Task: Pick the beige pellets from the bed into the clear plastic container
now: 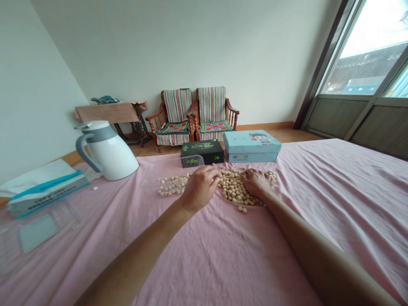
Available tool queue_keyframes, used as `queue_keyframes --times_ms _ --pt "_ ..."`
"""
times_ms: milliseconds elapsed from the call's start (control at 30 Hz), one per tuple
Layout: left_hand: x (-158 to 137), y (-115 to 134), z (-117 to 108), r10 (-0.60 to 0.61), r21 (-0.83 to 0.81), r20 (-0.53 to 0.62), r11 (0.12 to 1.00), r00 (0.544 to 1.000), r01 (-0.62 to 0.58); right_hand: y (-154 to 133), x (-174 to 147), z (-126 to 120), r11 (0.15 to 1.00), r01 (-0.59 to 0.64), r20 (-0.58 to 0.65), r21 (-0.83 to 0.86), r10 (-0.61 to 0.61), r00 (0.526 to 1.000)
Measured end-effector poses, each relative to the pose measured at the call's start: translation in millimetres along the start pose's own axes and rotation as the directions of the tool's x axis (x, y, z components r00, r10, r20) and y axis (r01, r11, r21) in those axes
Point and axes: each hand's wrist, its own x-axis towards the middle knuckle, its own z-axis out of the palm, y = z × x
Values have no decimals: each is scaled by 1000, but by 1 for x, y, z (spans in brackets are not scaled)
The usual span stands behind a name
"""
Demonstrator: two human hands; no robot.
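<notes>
Small, rounded beige pieces [232, 187], like little biscuits or nuts, lie in a loose heap on the pink cloth. Over the heap's right side lies my right hand [256, 182], palm down with its fingers stretched out. My left hand [201, 186] is at the heap's left edge, thumb and fingers curled together; what they hold, if anything, is hidden. To its left, more beige pieces [174, 185] lie in a clear plastic tray [150, 172], partly behind that hand. Two loose pieces [242, 209] rest just in front of the heap.
Behind the heap stand a black box [204, 148] and a light-blue box [251, 148]. At left are a white jug [110, 153], a tissue pack [47, 191] and a clear plastic lid or tray [66, 212]. Two wooden chairs [210, 104] stand beyond the pink-covered table [216, 255].
</notes>
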Motion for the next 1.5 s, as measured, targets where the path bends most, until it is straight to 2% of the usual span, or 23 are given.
queue_keyframes --times_ms 100,233,433,600,700,833,967,1033,1100,1167,1267,1367,1500 --pt "-9 9 27 34 -48 154 998 987 -27 1 1 1 1000 4 -4 -3 -4 1000" --pt "-23 13 53 26 9 245 1000 969 -29 1 2 2 1000 -1 -15 5 1 1000" --pt "-31 12 64 -58 21 251 998 966 54 1 1 1 1000 5 -12 13 -5 1000" --pt "-31 16 62 -52 -9 226 998 973 55 2 3 3 1000 12 -24 4 -12 1000" --pt "-25 21 50 -36 -9 151 999 988 38 2 4 4 1000 4 -27 9 -4 1000" --pt "-10 15 20 -23 63 -88 998 996 29 2 3 4 1000 2 -16 5 -1 1000" --pt "1 -8 -7 -94 159 -283 977 955 143 2 3 4 1000 2 -17 6 -2 1000" --pt "3 -16 -12 -137 193 -349 958 927 214 2 3 4 1000 -2 -18 7 2 1000" --pt "2 -17 -11 -139 196 -374 955 917 224 2 3 5 1000 -7 -18 7 7 1000" --pt "-1 -12 -3 -93 159 -307 976 947 148 2 3 5 1000 -4 -20 4 4 1000" --pt "-8 1 18 -17 48 -79 999 997 21 1 2 3 1000 12 -26 1 -12 1000" --pt "-17 10 42 -13 15 91 1000 996 12 1 2 3 1000 9 -19 -4 -9 1000" --pt "-26 11 64 -18 67 200 998 980 5 1 2 3 1000 0 -7 -9 0 1000"
